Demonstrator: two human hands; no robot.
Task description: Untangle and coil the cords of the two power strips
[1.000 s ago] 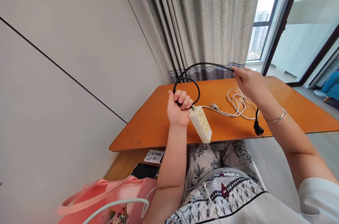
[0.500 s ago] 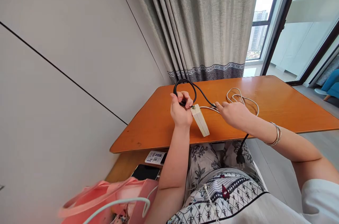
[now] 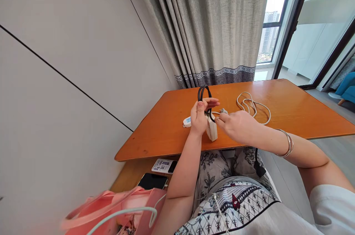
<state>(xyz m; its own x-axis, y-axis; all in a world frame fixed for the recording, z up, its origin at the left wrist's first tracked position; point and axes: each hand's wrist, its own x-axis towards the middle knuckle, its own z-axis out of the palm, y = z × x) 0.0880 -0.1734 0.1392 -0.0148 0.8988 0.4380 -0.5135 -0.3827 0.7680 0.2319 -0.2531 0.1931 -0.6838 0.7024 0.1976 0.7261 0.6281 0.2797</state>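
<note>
My left hand [image 3: 200, 117] holds loops of a black power cable [image 3: 204, 92], the thumb on the near side and the fingers partly stretched behind. Just right of it, my right hand [image 3: 237, 124] pinches the same cable between thumb and fingertips. A cream, box-shaped block [image 3: 212, 130] sits upright by my left palm, where the cable meets its top. Below my right hand the cable's black plug [image 3: 259, 169] dangles over my lap. Behind my hands lies a grey plug [image 3: 223, 111] with a pale cord. A white power strip [image 3: 187, 122] shows partly behind my left wrist.
The wooden table [image 3: 155, 127] carries a loosely coiled white cord [image 3: 267, 111] on the right. On a lower surface at left are a black phone [image 3: 152, 181], a white labelled item [image 3: 161, 165] and a pink bag [image 3: 111, 205]. A curtain [image 3: 219, 24] hangs beyond the table.
The black loops are drawn narrower, and my left hand has shifted right and turned. My right hand has come closer to it. The block stands more upright, the power strip shows, and the dangling plug has swung.
</note>
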